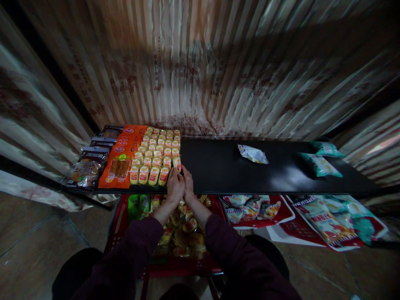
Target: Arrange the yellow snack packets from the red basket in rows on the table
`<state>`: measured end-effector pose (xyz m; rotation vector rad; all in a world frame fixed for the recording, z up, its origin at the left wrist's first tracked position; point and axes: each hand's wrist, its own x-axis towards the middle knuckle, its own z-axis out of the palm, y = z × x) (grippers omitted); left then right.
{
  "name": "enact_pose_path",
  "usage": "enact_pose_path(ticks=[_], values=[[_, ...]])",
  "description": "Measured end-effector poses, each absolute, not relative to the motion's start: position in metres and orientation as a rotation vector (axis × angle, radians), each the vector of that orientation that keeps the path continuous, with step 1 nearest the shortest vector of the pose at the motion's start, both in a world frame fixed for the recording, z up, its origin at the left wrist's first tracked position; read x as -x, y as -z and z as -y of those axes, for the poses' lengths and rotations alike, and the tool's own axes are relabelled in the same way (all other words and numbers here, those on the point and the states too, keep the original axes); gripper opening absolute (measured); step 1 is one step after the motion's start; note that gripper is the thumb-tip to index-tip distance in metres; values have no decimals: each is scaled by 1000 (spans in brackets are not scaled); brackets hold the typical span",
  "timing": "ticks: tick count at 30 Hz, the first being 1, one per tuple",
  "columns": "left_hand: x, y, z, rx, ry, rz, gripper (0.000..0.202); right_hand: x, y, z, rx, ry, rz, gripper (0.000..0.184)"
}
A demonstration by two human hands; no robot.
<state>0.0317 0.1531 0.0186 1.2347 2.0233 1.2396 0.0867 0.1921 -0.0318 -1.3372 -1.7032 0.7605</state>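
Observation:
Both my hands meet at the front of a black shelf. Between their fingertips is a small yellow wrapped cake with a red-and-white label, at the right end of the rows. My left hand is closed at its near left side, and my right hand closes on its right side. Rows of matching wrapped cakes stand tightly side by side to the left. The lower part of the held cake is hidden by my fingers.
Orange snack bags and dark snack bags lie at the left. A white packet and green packets rest farther right. Below the shelf stand a red basket of wrapped cakes and red baskets of snack bags.

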Motion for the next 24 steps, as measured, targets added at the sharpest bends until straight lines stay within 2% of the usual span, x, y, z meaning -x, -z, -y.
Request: enact_pose_path(ticks=[24], values=[[-34, -18, -154, -1267, -1256, -2008, 45, -90, 32, -196, 1330, -790, 1728, 50]])
